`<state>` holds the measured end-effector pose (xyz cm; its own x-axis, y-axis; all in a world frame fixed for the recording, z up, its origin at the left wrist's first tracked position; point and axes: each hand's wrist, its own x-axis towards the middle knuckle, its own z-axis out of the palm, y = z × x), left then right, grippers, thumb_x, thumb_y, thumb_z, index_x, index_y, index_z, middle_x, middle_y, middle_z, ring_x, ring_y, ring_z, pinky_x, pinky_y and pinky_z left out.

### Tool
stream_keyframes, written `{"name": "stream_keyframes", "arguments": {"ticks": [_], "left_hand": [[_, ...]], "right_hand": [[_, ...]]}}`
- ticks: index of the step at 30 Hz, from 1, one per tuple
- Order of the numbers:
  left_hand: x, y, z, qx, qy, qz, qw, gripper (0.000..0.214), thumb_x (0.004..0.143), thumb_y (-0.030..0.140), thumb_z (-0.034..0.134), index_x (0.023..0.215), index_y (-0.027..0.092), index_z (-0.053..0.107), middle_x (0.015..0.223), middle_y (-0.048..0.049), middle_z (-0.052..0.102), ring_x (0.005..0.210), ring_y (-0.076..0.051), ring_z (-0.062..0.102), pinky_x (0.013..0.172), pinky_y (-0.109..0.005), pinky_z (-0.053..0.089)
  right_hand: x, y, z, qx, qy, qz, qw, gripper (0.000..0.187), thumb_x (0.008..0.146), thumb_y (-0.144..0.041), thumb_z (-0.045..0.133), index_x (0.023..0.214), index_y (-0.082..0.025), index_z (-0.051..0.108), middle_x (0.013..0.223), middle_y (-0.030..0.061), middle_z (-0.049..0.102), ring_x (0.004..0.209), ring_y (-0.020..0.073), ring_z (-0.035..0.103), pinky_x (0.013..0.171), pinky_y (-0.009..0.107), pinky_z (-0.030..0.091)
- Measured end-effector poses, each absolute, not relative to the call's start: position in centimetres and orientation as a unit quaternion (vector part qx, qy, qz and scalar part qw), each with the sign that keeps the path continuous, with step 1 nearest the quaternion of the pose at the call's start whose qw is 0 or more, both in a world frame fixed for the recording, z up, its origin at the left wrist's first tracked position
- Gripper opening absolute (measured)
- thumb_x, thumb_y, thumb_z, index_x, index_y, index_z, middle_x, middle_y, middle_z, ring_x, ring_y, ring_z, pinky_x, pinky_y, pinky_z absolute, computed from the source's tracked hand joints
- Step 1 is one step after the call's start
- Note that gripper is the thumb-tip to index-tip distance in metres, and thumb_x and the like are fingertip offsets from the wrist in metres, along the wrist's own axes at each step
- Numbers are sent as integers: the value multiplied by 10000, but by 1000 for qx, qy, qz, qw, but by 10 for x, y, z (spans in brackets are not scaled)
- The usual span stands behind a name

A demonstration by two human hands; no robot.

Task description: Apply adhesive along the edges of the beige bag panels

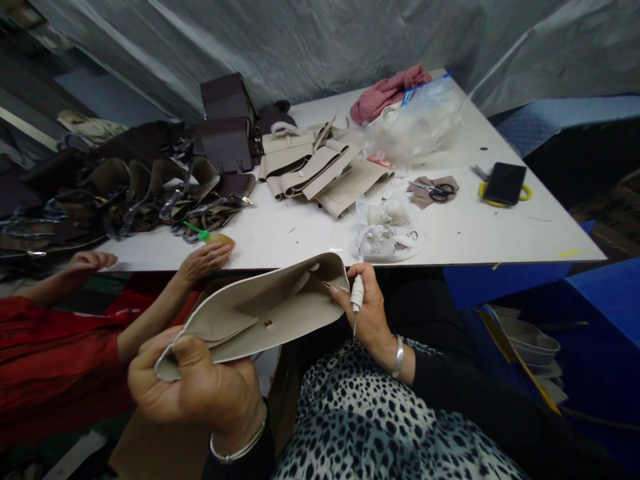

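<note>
In front of my body I hold a beige handbag body (285,327), its open mouth facing me. A small gold-coloured clasp (269,325) and a pocket flap show inside it. My left hand (200,383) is closed on the bag's left end, thumb over the edge. My right hand (369,310) grips the right end. Tucked in its fingers is an awl-like tool with a white wrapped handle (357,293), its thin metal shaft pointing down. The fingertips of my right hand are partly hidden by the bag.
A white table (500,233) bears beige bag pieces (320,167), dark bags (225,143), plastic bags of small parts (387,230), black-handled scissors (440,192) and a phone (506,183). At left, a co-worker's hand (205,261) touches a green-tipped glue bottle (220,240). Blue bins (600,307) stand at right.
</note>
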<state>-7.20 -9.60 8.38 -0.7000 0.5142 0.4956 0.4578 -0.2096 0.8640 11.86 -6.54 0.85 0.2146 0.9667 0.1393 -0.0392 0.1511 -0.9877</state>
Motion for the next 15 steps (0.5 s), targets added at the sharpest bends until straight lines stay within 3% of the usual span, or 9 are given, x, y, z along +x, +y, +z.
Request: {"name": "stream_keyframes", "arguments": {"ticks": [3, 7, 10, 15], "left_hand": [[-87, -94, 72, 287, 592, 752, 47, 195, 779, 267, 749, 847, 246, 568, 882, 29, 592, 975, -228, 653, 994, -435, 545], [-114, -92, 25, 244, 650, 692, 198, 207, 821, 357, 704, 923, 220, 587, 860, 24, 643, 815, -175, 654, 837, -350, 571], [-132, -92, -14, 257, 701, 637, 193, 233, 789, 401, 659, 892, 209, 577, 773, 19, 622, 698, -169, 625, 727, -319, 546], [-154, -97, -43, 312, 742, 574, 150, 224, 748, 383, 726, 820, 189, 640, 763, -1, 639, 728, -180, 609, 720, -283, 490]], "right_hand": [[129, -73, 14, -488, -497, 401, 595, 225, 895, -307, 723, 1005, -263, 532, 816, -44, 499, 672, 157, 446, 622, 276, 403], [138, -85, 17, -470, -565, 377, 563, 161, 917, -275, 717, 986, -262, 573, 804, -40, 530, 641, 151, 468, 598, 278, 399], [139, -90, 16, -456, -610, 362, 537, 101, 949, -273, 691, 975, -262, 594, 826, -21, 581, 678, 166, 532, 620, 289, 426], [137, -87, 8, -469, -647, 331, 502, 61, 979, -295, 661, 961, -255, 618, 843, 3, 626, 725, 189, 576, 656, 306, 440]]}}
